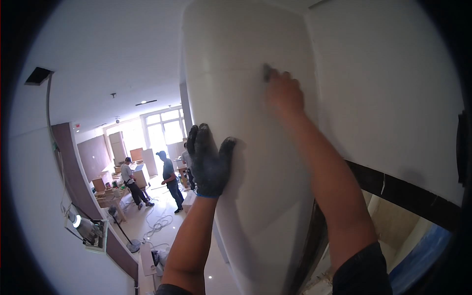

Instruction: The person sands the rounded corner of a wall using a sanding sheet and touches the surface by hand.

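A tall, smooth white panel rises in front of me. My left hand, in a dark grey work glove, lies against its left edge with the fingers stretched out. Bare and closed, my right hand is raised higher up, near the panel's upper right. It grips a small dark tool whose end points at the white surface. The fist hides most of the tool, so its exact kind does not show. A faint horizontal line crosses the panel left of the tool.
A dark beam runs below the right wall, above an opening with blue sheeting. A lit lamp is at lower left. Beyond, several people, including one in dark clothes, stand near cluttered worktables; cables lie on the floor.
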Available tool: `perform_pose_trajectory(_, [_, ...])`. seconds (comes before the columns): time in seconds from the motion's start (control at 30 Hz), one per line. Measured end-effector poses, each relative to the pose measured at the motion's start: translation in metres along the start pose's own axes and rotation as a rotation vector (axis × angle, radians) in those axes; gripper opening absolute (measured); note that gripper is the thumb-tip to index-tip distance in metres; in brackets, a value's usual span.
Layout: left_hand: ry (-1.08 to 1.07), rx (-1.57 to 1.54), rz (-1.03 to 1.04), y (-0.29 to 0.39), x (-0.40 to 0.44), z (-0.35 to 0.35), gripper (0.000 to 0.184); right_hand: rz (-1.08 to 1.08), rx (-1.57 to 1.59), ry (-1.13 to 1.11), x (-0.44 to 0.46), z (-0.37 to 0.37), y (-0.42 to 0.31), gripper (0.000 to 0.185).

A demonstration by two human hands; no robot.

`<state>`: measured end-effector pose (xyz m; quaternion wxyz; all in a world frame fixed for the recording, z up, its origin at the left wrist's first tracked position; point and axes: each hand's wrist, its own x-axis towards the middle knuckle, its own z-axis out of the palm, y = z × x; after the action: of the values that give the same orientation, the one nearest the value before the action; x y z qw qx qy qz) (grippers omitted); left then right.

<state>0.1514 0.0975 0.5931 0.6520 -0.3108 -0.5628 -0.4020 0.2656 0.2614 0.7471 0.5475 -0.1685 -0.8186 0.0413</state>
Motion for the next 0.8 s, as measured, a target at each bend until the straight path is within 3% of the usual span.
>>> perform_pose_trajectory(0.03, [0.004,0.013,0.014,-0.001,0.0,0.0,0.073,-0.076,0.011,0.043,-0.012,0.004,-0.017,0.046])
perform_pose_trajectory(0.1, [0.004,0.019,0.012,-0.002,-0.001,0.001,0.072,-0.464,0.043,0.218,-0.045,0.015,-0.04,0.045])
perform_pose_trajectory(0.23, [-0.021,0.019,-0.023,0.002,-0.002,-0.001,0.072,-0.145,0.107,0.127,-0.025,-0.012,-0.05,0.044])
perform_pose_trajectory(0.33, [-0.016,0.024,-0.026,0.003,-0.001,-0.001,0.071,-0.015,-0.07,-0.02,0.002,-0.018,-0.041,0.039])
perform_pose_trajectory(0.47, [-0.017,-0.068,-0.053,0.0,-0.003,0.0,0.074,-0.356,-0.023,0.183,-0.034,0.007,-0.072,0.039])
perform_pose_trajectory(0.57, [-0.011,0.002,0.022,-0.004,-0.003,-0.001,0.076,-0.499,0.095,0.023,-0.064,-0.017,-0.084,0.032])
perform_pose_trajectory(0.67, [-0.114,-0.033,-0.049,0.001,0.008,-0.016,0.069,-0.438,0.057,0.155,-0.059,-0.021,-0.068,0.024])
perform_pose_trajectory(0.77, [-0.218,-0.166,-0.232,0.018,0.04,-0.058,0.066,-0.56,-0.13,-0.102,-0.07,-0.038,-0.055,0.017])
perform_pose_trajectory(0.8, [-0.124,-0.081,0.028,0.021,0.052,-0.067,0.068,-0.626,-0.118,-0.089,-0.075,-0.041,-0.052,0.016])
